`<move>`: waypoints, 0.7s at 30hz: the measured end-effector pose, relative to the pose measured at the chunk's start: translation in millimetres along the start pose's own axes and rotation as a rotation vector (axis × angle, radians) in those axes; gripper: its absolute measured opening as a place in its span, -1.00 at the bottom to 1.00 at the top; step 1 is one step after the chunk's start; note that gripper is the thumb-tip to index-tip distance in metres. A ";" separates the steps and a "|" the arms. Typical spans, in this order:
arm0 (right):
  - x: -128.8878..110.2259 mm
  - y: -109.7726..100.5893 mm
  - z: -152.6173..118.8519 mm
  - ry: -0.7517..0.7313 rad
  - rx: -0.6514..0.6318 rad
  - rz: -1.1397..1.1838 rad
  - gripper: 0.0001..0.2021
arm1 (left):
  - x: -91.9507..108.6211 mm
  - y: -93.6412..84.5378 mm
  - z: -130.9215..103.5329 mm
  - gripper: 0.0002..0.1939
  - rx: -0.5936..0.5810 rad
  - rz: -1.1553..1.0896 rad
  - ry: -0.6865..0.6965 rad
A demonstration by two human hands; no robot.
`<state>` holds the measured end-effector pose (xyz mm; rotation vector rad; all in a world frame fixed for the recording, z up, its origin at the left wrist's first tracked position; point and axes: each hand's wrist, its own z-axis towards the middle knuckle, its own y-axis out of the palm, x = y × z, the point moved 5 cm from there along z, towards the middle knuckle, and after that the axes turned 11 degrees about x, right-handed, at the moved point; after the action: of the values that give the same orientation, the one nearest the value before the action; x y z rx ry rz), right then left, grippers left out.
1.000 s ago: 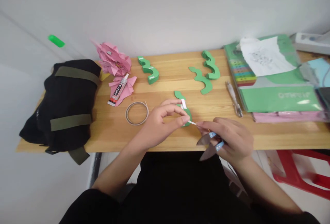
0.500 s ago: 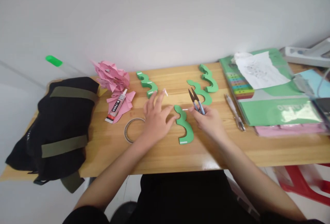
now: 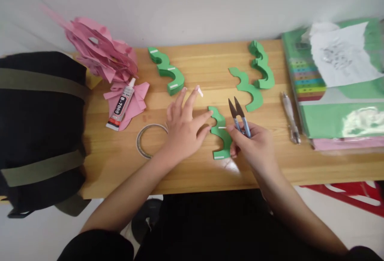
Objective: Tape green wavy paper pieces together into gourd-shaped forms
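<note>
A wavy green piece point(image 3: 222, 135) lies on the table in front of me, a white strip at its lower end. My left hand point(image 3: 184, 131) is spread, with fingertips at the piece's upper left edge and a small white strip point(image 3: 200, 91) stuck to one fingertip. In my right hand point(image 3: 255, 143) are thread snips point(image 3: 244, 127), blades up and apart. A thin white strip point(image 3: 222, 127) extends from that hand's fingertips over the middle of the green piece. Left of my left hand lies a tape roll point(image 3: 138, 143), partly hidden by it.
Green stacks point(image 3: 172, 73) point(image 3: 265, 67) and a single wavy piece point(image 3: 250, 93) lie farther back. Pink pieces point(image 3: 102, 49), a glue tube point(image 3: 121, 107) and a black bag point(image 3: 39, 129) are left. A pen point(image 3: 290, 117) and green folder point(image 3: 330, 117) are right.
The camera view has shifted closer to the table. My right hand has brought the thin white strip from beside the green piece's top to over its middle.
</note>
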<state>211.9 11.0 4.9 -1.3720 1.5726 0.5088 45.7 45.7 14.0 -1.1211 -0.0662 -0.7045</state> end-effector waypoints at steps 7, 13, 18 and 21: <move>11.5 7.2 -2.1 0.045 -0.040 -0.025 -0.73 | 1.9 3.1 -1.5 -0.74 -0.003 -0.022 -0.038; 10.8 6.9 -2.0 0.020 -0.034 -0.072 -0.74 | 3.5 5.7 0.5 -0.75 -0.103 -0.069 -0.123; 10.9 7.6 -2.5 0.022 -0.018 -0.132 -0.76 | 3.6 5.6 0.9 -0.73 -0.123 -0.050 -0.151; 10.9 7.4 -3.2 0.019 0.003 -0.156 -0.78 | 3.4 5.7 0.7 -0.71 -0.122 -0.041 -0.153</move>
<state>204.8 4.8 -4.8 -1.4869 1.4667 0.3992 51.7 46.0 11.1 -1.2924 -0.1781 -0.6653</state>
